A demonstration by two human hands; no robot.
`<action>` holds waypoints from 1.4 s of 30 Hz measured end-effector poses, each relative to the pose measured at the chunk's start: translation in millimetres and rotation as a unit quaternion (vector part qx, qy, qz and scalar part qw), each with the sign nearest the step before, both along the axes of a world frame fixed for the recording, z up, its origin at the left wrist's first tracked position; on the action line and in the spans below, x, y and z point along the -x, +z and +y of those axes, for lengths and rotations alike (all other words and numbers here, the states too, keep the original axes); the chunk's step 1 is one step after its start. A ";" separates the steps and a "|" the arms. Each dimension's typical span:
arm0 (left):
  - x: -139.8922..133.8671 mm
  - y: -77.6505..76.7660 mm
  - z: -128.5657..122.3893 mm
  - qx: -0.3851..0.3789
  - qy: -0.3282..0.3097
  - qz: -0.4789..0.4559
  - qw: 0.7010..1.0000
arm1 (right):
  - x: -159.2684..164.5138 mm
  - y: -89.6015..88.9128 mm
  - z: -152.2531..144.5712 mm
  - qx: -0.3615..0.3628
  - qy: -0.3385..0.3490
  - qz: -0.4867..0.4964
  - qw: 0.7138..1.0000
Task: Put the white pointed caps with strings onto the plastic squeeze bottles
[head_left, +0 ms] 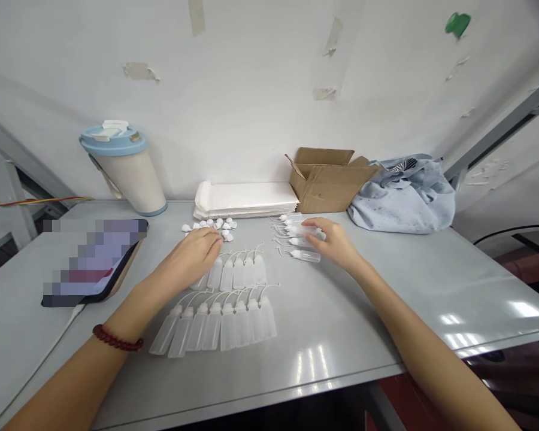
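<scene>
My left hand [195,254] is bent with its fingers close together, beside a heap of small white caps [215,224]. Its fingertips are partly hidden, so what they hold, if anything, cannot be made out. Below it lie two rows of clear plastic squeeze bottles with thin strap-like tails, a back row [238,272] and a front row [227,326]. My right hand [335,239] is at a group of capped bottles [305,256] lying on their sides. Its thumb and forefinger are apart, around one of these bottles without visibly closing on it.
Against the wall stand a blue-lidded tumbler [135,173], a stack of flat white boxes [251,196], an open cardboard box [330,188] and a bundled grey-blue cloth [404,200]. A phone [99,257] with a cable lies left on the grey table [341,335], whose front edge is close.
</scene>
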State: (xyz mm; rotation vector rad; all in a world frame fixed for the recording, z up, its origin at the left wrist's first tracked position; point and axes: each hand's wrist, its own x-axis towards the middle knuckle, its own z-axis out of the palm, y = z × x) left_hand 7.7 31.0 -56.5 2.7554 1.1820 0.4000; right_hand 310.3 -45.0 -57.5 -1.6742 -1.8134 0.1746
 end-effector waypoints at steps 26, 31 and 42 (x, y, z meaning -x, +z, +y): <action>-2.5 -3.1 -0.2 -0.014 0.007 0.028 0.999 | 70.5 -9.3 -32.1 -0.026 0.248 -0.093 0.964; -3.3 -3.9 -1.0 -0.011 0.011 0.022 1.000 | 70.2 -9.8 -32.0 0.000 0.258 -0.092 0.962; -1.9 -5.4 -3.2 0.009 0.029 -0.006 1.000 | 73.5 -11.3 -33.3 0.063 0.252 -0.114 0.959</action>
